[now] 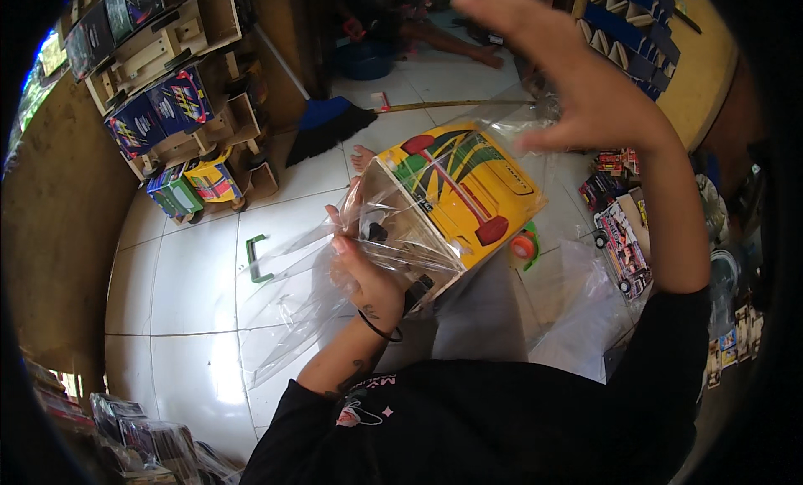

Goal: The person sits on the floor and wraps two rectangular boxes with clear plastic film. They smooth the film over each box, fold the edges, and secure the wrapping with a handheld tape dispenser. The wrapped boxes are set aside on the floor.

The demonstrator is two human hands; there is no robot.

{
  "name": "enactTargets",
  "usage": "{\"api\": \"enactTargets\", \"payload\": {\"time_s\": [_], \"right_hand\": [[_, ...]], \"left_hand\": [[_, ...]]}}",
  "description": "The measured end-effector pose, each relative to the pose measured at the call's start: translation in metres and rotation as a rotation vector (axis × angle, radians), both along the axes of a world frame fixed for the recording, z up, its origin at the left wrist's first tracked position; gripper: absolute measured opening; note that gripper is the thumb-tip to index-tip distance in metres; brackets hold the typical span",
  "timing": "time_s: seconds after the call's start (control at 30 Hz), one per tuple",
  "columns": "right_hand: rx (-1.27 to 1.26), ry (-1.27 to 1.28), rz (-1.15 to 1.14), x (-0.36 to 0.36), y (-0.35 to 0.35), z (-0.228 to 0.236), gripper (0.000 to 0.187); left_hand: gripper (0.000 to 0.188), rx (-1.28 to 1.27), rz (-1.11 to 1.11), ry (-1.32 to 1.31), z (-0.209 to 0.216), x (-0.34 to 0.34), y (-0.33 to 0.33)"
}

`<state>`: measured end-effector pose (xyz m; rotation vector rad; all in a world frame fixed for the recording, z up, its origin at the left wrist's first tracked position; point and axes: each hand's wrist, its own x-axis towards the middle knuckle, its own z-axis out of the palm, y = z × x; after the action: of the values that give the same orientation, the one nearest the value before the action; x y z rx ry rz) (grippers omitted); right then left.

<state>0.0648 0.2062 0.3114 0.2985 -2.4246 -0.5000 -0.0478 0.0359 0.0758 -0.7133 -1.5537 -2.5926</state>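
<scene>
A yellow wooden toy truck (468, 192) with green stripes and red printed lights sits tilted inside a clear plastic bag (305, 276), above my lap. My left hand (360, 263) is closed on its bare wooden end through the plastic, thumb on the near side. Loose film trails from that hand toward the lower left. Raised above the truck's far right corner is my right hand (577, 84), blurred, its thumb spread from the fingers and nothing visible in it. An orange tape roll in a green dispenser (524, 247) lies beyond the truck's right edge.
Wooden toy trucks (167, 109) are stacked at the upper left. A blue and black broom (326, 121) leans near them. A green bracket-shaped piece (255, 259) lies on the white tiles. Another toy truck (623, 251) lies at right; wrapped goods (150, 431) fill the lower left. Another person's leg (447, 42) shows at the back.
</scene>
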Motion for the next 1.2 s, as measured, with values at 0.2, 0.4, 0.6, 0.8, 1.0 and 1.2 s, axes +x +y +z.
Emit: {"api": "enactTargets", "payload": {"time_s": [0.2,0.4,0.6,0.8,1.0,1.2], "right_hand": [[-0.05,-0.86,-0.301,-0.052,-0.017,0.0,0.071],[0.12,-0.056,-0.025,-0.029,0.01,-0.012,0.029],[-0.637,-0.546,-0.77,-0.008,0.015,0.014,0.021],[-0.355,0.087,-0.16,-0.016,0.023,0.023,0.026],[0.152,-0.316,0.076,-0.048,-0.006,-0.004,0.078],[-0.043,-0.335,-0.112,-0.074,-0.018,-0.006,0.013]], "left_hand": [[0.061,0.067,-0.071,-0.013,-0.009,-0.008,0.0],[0.06,-0.013,-0.057,0.14,0.0,-0.01,-0.006],[0.059,0.102,-0.056,-0.258,0.005,0.0,-0.004],[0.058,-0.054,0.035,0.23,0.009,-0.014,-0.005],[0.058,-0.032,0.06,0.249,0.018,-0.014,-0.004],[0.065,-0.062,0.32,0.36,0.001,-0.026,-0.022]]}}
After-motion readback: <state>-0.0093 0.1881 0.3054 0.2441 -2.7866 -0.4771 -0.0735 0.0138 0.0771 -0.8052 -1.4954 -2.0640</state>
